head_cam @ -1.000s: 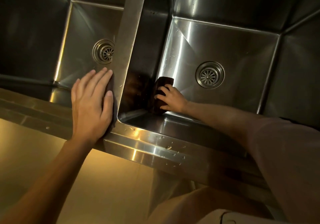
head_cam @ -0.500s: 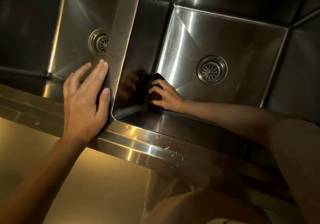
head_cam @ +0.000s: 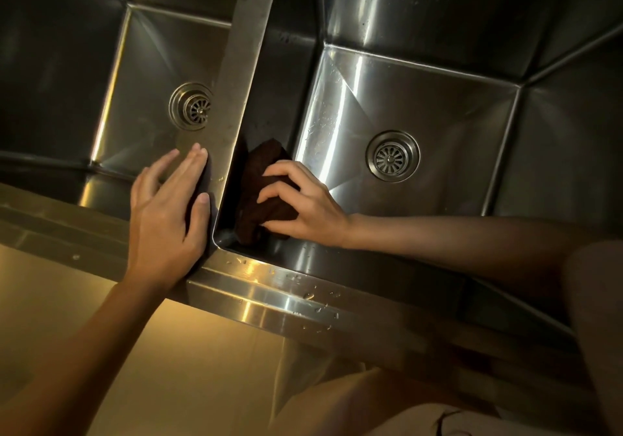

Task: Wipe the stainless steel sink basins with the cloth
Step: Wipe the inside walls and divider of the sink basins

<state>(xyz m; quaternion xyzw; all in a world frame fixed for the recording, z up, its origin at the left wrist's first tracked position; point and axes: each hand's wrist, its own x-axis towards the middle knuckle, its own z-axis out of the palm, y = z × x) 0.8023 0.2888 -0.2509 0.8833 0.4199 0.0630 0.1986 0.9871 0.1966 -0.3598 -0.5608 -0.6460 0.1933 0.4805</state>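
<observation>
Two stainless steel basins lie side by side, split by a flat steel divider [head_cam: 247,64]. My right hand [head_cam: 303,203] reaches into the right basin [head_cam: 455,125] and presses a dark brown cloth [head_cam: 261,179] against the basin's left wall, close to the near left corner. My left hand [head_cam: 165,213] lies flat with its fingers spread on the near end of the divider, over the edge of the left basin [head_cam: 141,98], and holds nothing. Each basin has a round drain strainer, the left drain [head_cam: 191,107] and the right drain [head_cam: 392,156].
The sink's front rim [head_cam: 269,297] runs across below my hands and carries water drops. Drops also streak the right basin's floor. Below the rim are a lit beige floor [head_cam: 151,368] and my clothing at the bottom right.
My right hand has come up the left wall of the right basin with the cloth, which now shows more fully. My left hand has stayed on the divider.
</observation>
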